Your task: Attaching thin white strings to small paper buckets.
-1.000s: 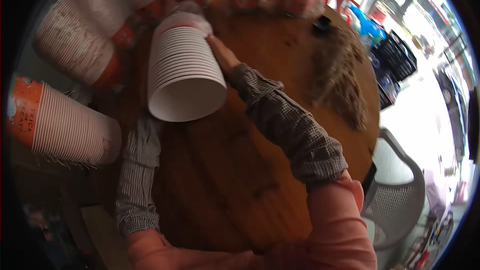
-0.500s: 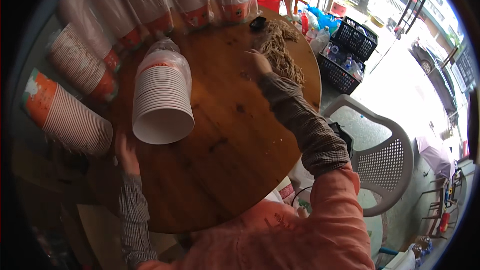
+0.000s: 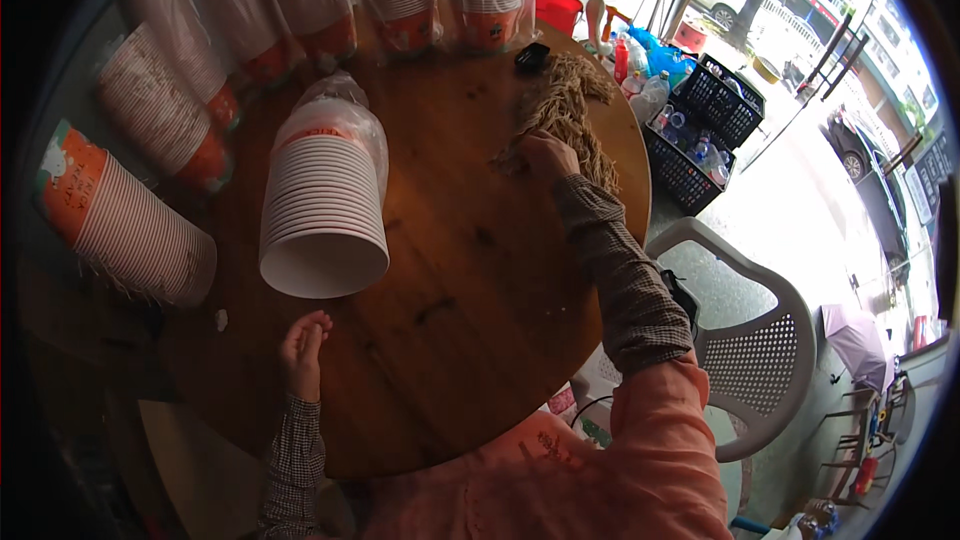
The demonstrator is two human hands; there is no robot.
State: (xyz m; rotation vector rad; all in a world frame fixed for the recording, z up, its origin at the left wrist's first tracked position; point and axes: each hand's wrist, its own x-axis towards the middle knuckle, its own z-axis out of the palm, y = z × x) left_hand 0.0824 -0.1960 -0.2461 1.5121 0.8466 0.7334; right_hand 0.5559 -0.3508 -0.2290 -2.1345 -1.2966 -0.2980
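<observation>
Twine strands (image 3: pixel 572 115) heaped by the round table's (image 3: pixel 470 340) far right edge look light and limp, best pinched mid-bundle, where the right hand (image 3: pixel 545 153) closes its fingers on them, left hand (image 3: pixel 303 352) loosely curled, empty.

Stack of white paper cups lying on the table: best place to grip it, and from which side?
Probably around the middle of the stack of white paper cups, coming from above or its near side. It lies on its side on the round wooden table, wide open mouth toward the person, far end in clear plastic wrap. The left hand is nearest and empty; the right hand is on the straw-coloured twine bundle.
</observation>
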